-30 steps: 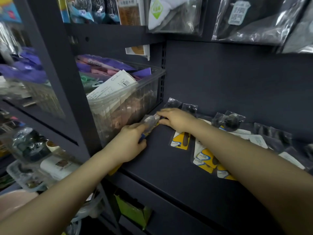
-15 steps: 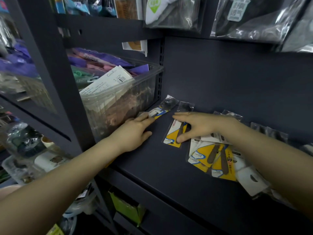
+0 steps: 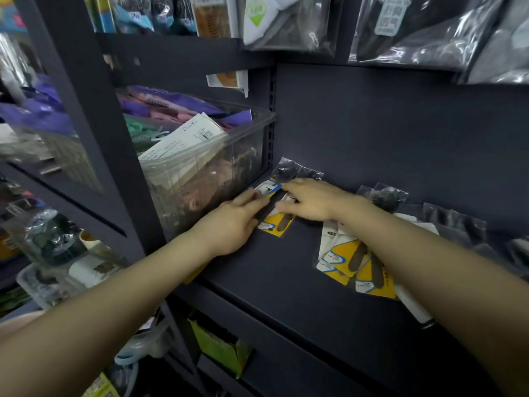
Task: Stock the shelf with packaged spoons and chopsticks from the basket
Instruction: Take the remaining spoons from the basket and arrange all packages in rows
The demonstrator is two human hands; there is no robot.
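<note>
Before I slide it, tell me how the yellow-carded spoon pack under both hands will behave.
The spoon pack lies flat, so it will probably slide without rolling. Its glossy sleeve looks slippery. The backing card likely makes it fairly stiff, and light.

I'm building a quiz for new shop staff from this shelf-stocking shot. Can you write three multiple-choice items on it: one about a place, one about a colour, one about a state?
1. Where is the clear plastic bin?
A. on the shelf to the left of both hands
B. on the floor
C. right of the spoon packs

2. What colour dominates the card of the spoon pack under the hands?
A. red
B. yellow
C. green

3. What are the hands doing?
A. hanging idle
B. lifting the bin
C. left hand and right hand both on spoon packs lying on the shelf

Answers:
1 A, the bin sits left of the hands, against the upright.
2 B, the card is mostly yellow with white and blue.
3 C, both hands meet at the packs near the shelf's back left corner.
</note>
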